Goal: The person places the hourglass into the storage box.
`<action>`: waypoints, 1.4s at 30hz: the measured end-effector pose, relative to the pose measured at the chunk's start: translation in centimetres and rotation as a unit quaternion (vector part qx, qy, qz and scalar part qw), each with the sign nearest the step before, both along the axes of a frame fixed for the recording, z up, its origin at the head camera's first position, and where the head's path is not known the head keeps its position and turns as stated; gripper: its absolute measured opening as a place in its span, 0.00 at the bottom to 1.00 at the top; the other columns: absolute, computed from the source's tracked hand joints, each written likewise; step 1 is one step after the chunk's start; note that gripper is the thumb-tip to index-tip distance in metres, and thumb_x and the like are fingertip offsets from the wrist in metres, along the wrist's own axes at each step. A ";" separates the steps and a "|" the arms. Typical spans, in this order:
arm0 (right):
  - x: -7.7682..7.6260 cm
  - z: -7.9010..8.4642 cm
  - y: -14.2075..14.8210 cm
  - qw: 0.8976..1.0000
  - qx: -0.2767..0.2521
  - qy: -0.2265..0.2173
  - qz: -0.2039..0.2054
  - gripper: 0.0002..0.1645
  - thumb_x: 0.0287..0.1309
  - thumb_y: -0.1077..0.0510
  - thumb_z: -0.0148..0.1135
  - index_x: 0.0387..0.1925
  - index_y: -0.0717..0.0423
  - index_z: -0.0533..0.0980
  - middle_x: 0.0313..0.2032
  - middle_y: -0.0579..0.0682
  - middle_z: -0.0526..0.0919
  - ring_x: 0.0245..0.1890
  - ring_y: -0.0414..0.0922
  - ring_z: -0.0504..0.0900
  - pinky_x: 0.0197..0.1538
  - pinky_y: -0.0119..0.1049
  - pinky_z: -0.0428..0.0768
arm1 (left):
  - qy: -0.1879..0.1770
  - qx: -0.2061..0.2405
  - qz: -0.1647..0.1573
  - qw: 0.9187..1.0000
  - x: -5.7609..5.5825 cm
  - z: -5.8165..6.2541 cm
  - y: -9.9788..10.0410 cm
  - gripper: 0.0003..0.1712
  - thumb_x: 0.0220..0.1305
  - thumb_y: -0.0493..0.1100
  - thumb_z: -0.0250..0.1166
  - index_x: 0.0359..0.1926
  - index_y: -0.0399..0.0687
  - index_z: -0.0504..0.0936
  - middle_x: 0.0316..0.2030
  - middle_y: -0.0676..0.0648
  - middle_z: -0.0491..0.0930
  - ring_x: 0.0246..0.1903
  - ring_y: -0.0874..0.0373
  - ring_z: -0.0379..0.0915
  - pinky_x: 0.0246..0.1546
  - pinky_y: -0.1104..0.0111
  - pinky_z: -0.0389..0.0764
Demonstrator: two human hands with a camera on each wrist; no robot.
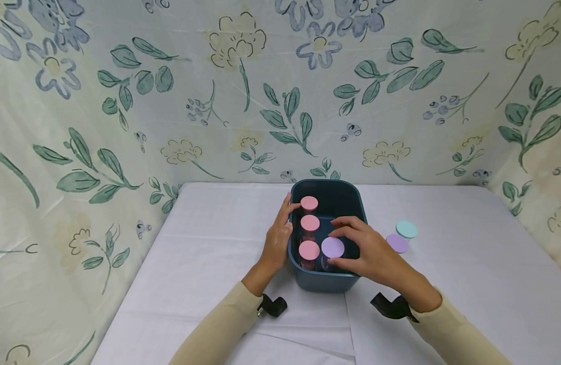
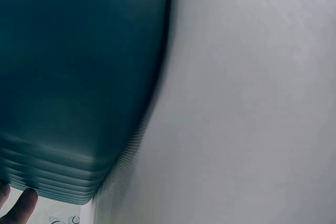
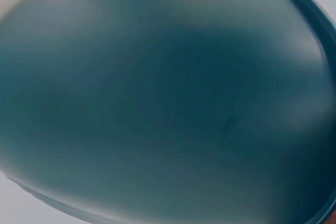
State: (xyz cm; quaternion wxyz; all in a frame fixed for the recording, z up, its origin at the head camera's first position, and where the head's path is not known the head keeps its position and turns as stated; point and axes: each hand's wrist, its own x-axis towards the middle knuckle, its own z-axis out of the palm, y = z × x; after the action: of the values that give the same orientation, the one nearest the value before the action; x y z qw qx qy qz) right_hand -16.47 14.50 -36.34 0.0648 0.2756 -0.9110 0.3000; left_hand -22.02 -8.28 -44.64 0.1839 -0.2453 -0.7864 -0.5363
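A dark blue-green bin (image 1: 319, 281) stands on the table in the head view. Along its left side is a row of pink-lidded jars, the far one (image 1: 309, 204), a middle one (image 1: 309, 223) and the near one (image 1: 309, 250). My left hand (image 1: 276, 241) rests against the bin's left wall with fingers extended, one fingertip over the rim by the far pink lid. Beside the near pink jar, my right hand (image 1: 370, 252) pinches a purple-lidded jar (image 1: 332, 247) between thumb and fingers. Extended left fingers (image 2: 23, 207) show at the bin's end in the left wrist view.
Right of the bin, a turquoise lid (image 1: 406, 229) and another purple lid (image 1: 397, 243) show, partly behind my right hand. A white cloth (image 1: 207, 253) covers the table. Behind it hangs a floral curtain (image 1: 244, 101). The bin wall (image 3: 184, 103) fills the right wrist view.
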 end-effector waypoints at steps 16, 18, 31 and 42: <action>0.1 0.1 -0.5 0.999 0.041 -0.009 -0.020 0.27 0.42 0.46 0.77 0.45 0.50 0.81 0.63 0.52 0.70 0.62 0.57 0.67 0.59 0.62 0.69 | -0.015 0.000 0.001 1.000 0.2 0.3 0.0 0.29 0.72 0.48 0.33 0.70 0.50 0.62 0.76 0.53 0.45 0.73 0.59 0.42 0.68 0.50 0.54; 0.1 0.1 -0.6 0.999 0.044 -0.010 -0.022 0.27 0.42 0.46 0.77 0.45 0.50 0.81 0.63 0.52 0.69 0.63 0.57 0.66 0.59 0.63 0.68 | -0.015 -0.001 0.002 1.000 0.2 0.2 0.0 0.29 0.72 0.48 0.33 0.70 0.50 0.63 0.76 0.53 0.45 0.73 0.59 0.42 0.68 0.50 0.54; 0.1 0.3 -0.8 0.997 0.069 -0.013 -0.033 0.26 0.43 0.47 0.76 0.45 0.50 0.81 0.65 0.54 0.67 0.65 0.58 0.62 0.61 0.64 0.65 | -0.015 -0.002 0.002 1.000 0.1 0.4 0.1 0.30 0.71 0.48 0.33 0.70 0.50 0.63 0.76 0.53 0.45 0.73 0.59 0.42 0.68 0.50 0.54; 0.2 0.4 -0.8 0.996 0.084 -0.008 -0.041 0.25 0.43 0.46 0.76 0.43 0.50 0.81 0.66 0.57 0.64 0.67 0.61 0.54 0.66 0.64 0.49 | -0.019 -0.004 0.005 1.000 0.2 0.4 0.1 0.30 0.71 0.49 0.33 0.69 0.52 0.63 0.76 0.53 0.46 0.73 0.60 0.42 0.68 0.50 0.54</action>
State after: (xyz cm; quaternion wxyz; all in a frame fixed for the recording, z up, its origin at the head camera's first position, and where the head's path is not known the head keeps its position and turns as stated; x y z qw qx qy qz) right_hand -16.27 13.67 -35.95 0.0463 0.2399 -0.9441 0.2214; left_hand -21.80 -8.18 -44.27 0.1710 -0.2317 -0.7929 -0.5370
